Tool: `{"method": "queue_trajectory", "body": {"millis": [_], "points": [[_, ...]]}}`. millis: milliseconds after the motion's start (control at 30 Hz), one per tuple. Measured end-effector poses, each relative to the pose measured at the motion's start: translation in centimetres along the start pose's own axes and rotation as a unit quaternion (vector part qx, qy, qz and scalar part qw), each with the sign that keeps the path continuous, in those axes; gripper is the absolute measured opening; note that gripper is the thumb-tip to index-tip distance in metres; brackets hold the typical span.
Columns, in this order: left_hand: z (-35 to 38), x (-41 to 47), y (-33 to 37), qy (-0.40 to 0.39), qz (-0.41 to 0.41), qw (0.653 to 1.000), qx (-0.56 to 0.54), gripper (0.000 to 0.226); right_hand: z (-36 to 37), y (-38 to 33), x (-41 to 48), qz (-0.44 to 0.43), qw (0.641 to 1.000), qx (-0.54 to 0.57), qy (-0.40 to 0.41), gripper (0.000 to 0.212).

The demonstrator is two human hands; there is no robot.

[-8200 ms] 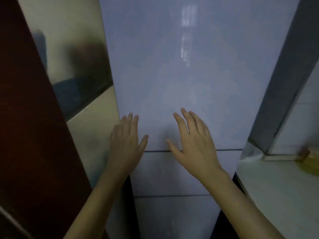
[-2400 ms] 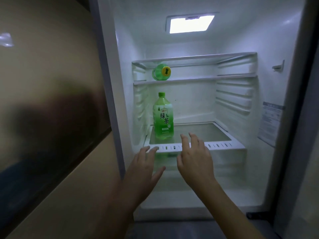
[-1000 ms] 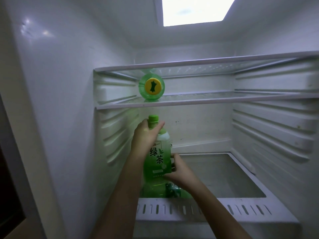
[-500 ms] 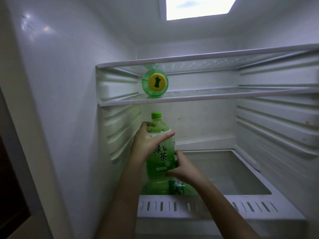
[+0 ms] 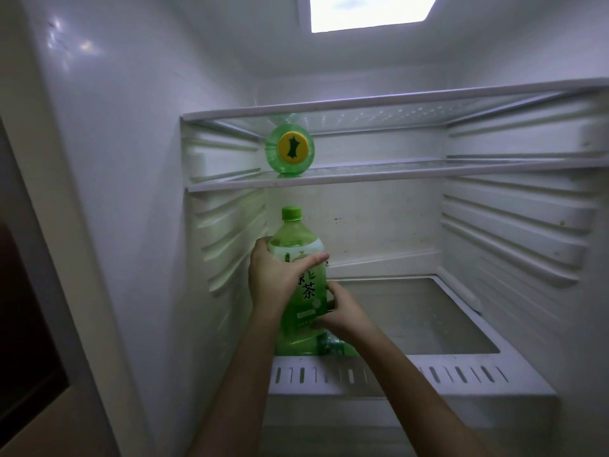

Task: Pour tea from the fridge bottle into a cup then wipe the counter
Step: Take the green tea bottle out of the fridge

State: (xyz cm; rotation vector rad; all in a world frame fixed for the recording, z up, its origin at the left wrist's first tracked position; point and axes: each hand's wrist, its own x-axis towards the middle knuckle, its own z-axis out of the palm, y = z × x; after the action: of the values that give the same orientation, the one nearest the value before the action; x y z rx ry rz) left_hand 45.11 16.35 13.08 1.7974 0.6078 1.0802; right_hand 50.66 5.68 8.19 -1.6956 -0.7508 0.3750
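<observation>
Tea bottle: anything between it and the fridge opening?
Nothing visible. Left hand and right hand both grip the tea bottle, at the front of the bottom shelf; its cap is below the upper shelf.

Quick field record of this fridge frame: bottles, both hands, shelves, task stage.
tea bottle: upright, green cap on, left end of bottom shelf
left hand: grips the bottle's shoulder
right hand: grips its lower label from the right
second bottle: lying on its side on middle shelf, end toward camera
fridge light: on
stage: tea bottle not yet taken out; no cup or counter in view
</observation>
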Motion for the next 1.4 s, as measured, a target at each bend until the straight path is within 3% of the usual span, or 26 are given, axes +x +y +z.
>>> {"method": "queue_trajectory", "body": {"millis": [200, 433, 667, 767, 867, 1000, 1133, 1267, 1400], "points": [[0.1, -2.4, 0.9, 0.002, 0.055, 0.998, 0.009, 0.081, -0.6, 0.0, -1.7, 0.010, 0.999, 0.039, -0.024, 0.071], [-2.3, -4.2, 2.5, 0.004, 0.054, 0.998, -0.042, 0.080, -2.1, -1.0, -4.6, 0.034, 0.997, 0.065, -0.038, 0.067], [-6.6, -7.0, 5.2, -0.018, 0.032, 0.998, -0.058, 0.080, -3.1, -2.6, -8.5, 0.128, 0.954, 0.265, -0.063, 0.039], [-8.8, -8.6, 6.0, -0.069, 0.048, 0.996, -0.040, 0.091, -2.5, -2.2, -11.3, 0.139, 0.937, 0.319, -0.034, 0.043], [-11.4, -10.7, 6.9, -0.158, 0.086, 0.984, 0.011, 0.085, -1.3, -2.0, -14.3, 0.130, 0.931, 0.340, -0.022, 0.058], [-15.4, -13.6, 7.2, -0.303, 0.101, 0.948, -0.013, 0.067, 0.0, -2.1, -19.2, 0.124, 0.928, 0.351, 0.005, 0.050], [-19.6, -17.1, 6.5, -0.388, 0.083, 0.917, -0.041, 0.069, 1.6, -1.8, -25.2, 0.126, 0.931, 0.341, 0.013, 0.046], [-22.5, -22.1, 6.7, -0.317, 0.083, 0.944, -0.041, 0.070, 3.8, -2.4, -31.1, 0.144, 0.921, 0.363, 0.003, 0.035], [-25.3, -26.6, 7.6, -0.255, 0.094, 0.961, -0.048, 0.056, 6.0, -4.4, -36.8, 0.160, 0.923, 0.351, 0.001, 0.031]]}}
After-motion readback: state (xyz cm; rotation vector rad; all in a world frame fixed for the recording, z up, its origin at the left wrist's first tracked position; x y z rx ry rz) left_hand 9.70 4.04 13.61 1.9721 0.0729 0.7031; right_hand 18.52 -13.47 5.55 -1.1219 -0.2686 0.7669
